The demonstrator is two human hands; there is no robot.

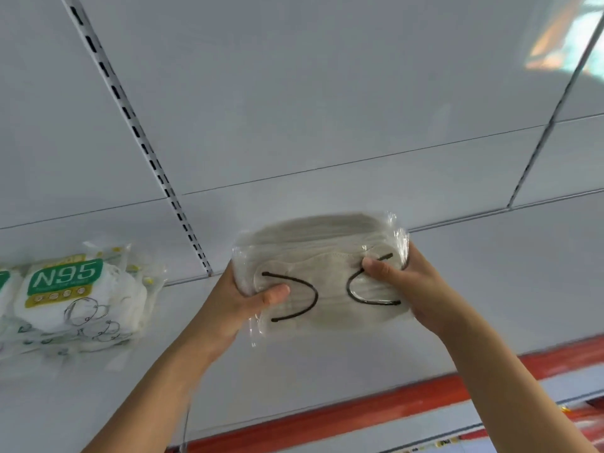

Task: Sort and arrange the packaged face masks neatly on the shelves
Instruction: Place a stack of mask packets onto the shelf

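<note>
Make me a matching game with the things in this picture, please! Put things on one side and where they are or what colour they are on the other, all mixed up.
Things:
1. beige mask pack
2. N95 mask pack
3. shelf edge strip
4. left hand

Descriptions:
A. red
B. lying on the shelf at the left
C. held between two hands
D. thumb pressed near a dark ear loop

Pairs: 1-C, 2-B, 3-A, 4-D

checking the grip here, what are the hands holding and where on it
Both hold one clear-wrapped pack of beige masks by its short ends: the left hand grips the left end, the right hand the right end, thumbs on its front.
</note>
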